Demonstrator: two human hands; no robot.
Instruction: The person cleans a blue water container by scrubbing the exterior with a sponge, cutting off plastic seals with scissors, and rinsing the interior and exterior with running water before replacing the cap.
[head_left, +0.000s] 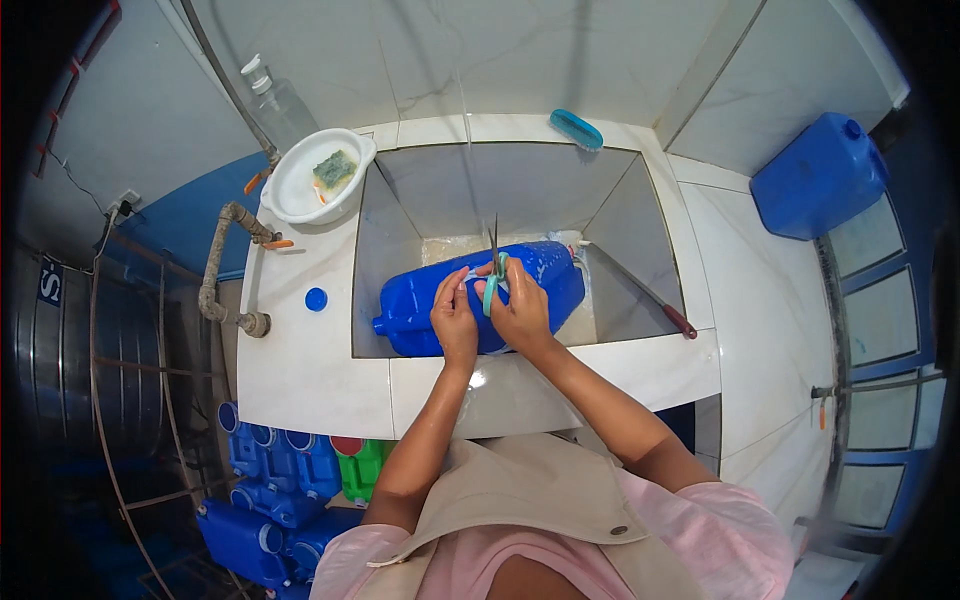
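My right hand [515, 310] holds scissors with teal handles [490, 293], blades pointing up. My left hand [455, 320] pinches a small pale item [472, 273], hard to make out, right beside the scissors. Both hands are over a blue plastic jug [405, 325] lying on its side in the tiled sink basin [400, 190], its neck to the left. A long tool [637, 285] with a dark red handle leans in the basin's right part. A loose blue cap [316, 299] lies on the left ledge.
A white bowl [290, 185] with sponges and a pump bottle [285, 110] stand back left, beside pipes [215, 260]. A teal brush [576, 130] lies on the back ledge. A blue jug [810, 180] stands right. Several jugs [260, 535] are stacked below left, near a metal tank [80, 370].
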